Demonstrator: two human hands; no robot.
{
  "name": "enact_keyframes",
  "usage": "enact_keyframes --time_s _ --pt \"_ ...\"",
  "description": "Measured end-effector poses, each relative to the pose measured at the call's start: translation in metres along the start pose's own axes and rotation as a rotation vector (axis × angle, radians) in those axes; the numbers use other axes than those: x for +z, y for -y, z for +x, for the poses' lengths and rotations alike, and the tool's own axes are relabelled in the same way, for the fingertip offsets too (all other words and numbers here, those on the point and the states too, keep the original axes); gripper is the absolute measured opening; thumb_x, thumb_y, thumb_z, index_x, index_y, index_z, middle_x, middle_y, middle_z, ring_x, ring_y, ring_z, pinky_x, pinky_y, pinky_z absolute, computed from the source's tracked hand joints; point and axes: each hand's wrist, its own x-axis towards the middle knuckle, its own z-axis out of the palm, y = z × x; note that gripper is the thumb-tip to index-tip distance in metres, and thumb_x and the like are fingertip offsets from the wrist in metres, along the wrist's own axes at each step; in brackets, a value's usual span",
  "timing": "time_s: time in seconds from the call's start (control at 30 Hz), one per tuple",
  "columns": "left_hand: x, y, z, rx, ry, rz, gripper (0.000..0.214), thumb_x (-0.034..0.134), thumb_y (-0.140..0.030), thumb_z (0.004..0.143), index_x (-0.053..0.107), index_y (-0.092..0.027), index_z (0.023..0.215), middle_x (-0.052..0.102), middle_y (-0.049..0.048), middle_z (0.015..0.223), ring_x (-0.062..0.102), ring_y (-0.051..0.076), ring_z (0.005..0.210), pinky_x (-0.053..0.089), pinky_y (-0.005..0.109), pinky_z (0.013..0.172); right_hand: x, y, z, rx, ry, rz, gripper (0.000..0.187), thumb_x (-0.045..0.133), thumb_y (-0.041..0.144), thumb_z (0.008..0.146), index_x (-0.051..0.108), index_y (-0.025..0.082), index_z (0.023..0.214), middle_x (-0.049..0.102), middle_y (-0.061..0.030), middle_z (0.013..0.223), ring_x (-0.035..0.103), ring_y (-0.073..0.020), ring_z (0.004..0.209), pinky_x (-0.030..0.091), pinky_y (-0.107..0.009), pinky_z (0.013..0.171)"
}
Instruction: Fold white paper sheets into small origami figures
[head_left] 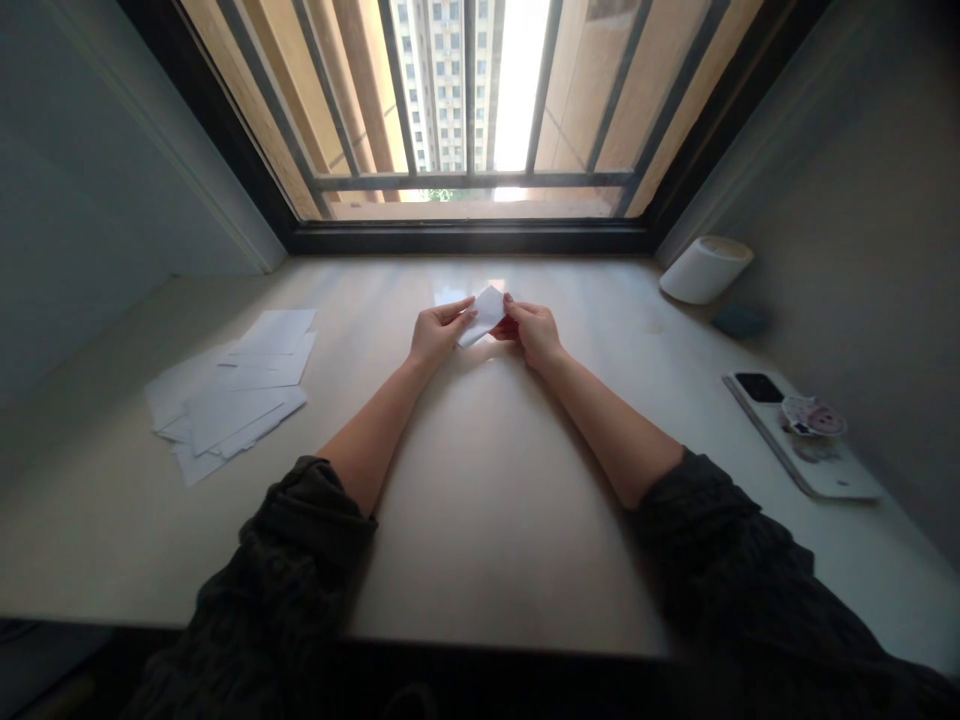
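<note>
A small folded piece of white paper (484, 312) is held just above the pale tabletop (480, 480), far out in front of me. My left hand (437, 334) pinches its left edge with fingers closed on it. My right hand (531, 330) grips its right side, fingers curled around the paper. Both arms stretch forward with dark sleeves pushed up to the elbows.
A loose pile of white paper sheets (231, 392) lies to the left. At right, a white phone (801, 432) with a round sticker rests near the wall, with a white cylinder (705, 268) and a small dark pad (739, 320) beyond. A barred window (469, 110) stands ahead.
</note>
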Motion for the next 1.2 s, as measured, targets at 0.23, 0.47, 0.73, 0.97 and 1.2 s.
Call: enact_keyframes --time_s 0.23,0.47,0.73,0.97,1.2 --pt "0.000 0.000 0.001 -0.017 -0.033 -0.108 0.064 0.086 -0.049 0.054 0.073 -0.013 0.106 0.075 0.0112 0.087 0.067 0.020 0.072 0.051 0.030 0.065 0.001 -0.004 -0.005 -0.090 0.017 -0.148 0.055 0.068 0.070 0.065 0.063 0.016 0.058 0.065 -0.0044 0.058 0.061 -0.0129 0.051 0.050 -0.023 0.049" --pt "-0.002 0.001 0.004 -0.043 -0.034 -0.149 0.072 0.085 -0.048 0.055 0.067 -0.014 0.116 0.075 0.0090 0.082 0.068 0.019 0.068 0.051 0.028 0.063 -0.001 -0.005 -0.005 -0.076 0.124 -0.240 0.048 0.072 0.064 0.065 0.065 0.017 0.062 0.063 -0.0024 0.057 0.058 -0.0117 0.050 0.046 -0.022 0.046" --pt "-0.006 -0.005 0.005 -0.119 0.067 -0.098 0.049 0.085 -0.042 0.056 0.068 -0.016 0.095 0.071 0.0039 0.073 0.062 0.014 0.058 0.046 0.024 0.054 0.000 -0.009 0.000 -0.096 0.145 -0.147 0.042 0.070 0.060 0.068 0.059 0.019 0.063 0.057 0.0008 0.056 0.054 -0.0119 0.053 0.044 -0.023 0.048" --pt "-0.003 -0.005 0.004 -0.161 0.047 -0.072 0.044 0.082 -0.051 0.059 0.071 -0.011 0.073 0.065 0.0054 0.062 0.058 0.013 0.052 0.043 0.025 0.050 0.002 0.004 -0.011 -0.215 0.371 -0.334 0.045 0.065 0.061 0.071 0.060 0.018 0.061 0.058 0.0002 0.060 0.049 -0.0108 0.055 0.038 -0.024 0.054" --pt "0.008 -0.008 0.000 -0.123 -0.140 -0.279 0.043 0.087 -0.046 0.051 0.074 -0.011 0.074 0.070 0.0065 0.071 0.062 0.014 0.057 0.049 0.027 0.057 0.007 0.011 -0.016 -0.258 0.345 -0.373 0.049 0.064 0.064 0.071 0.066 0.016 0.065 0.063 -0.0019 0.060 0.053 -0.0125 0.058 0.039 -0.026 0.058"
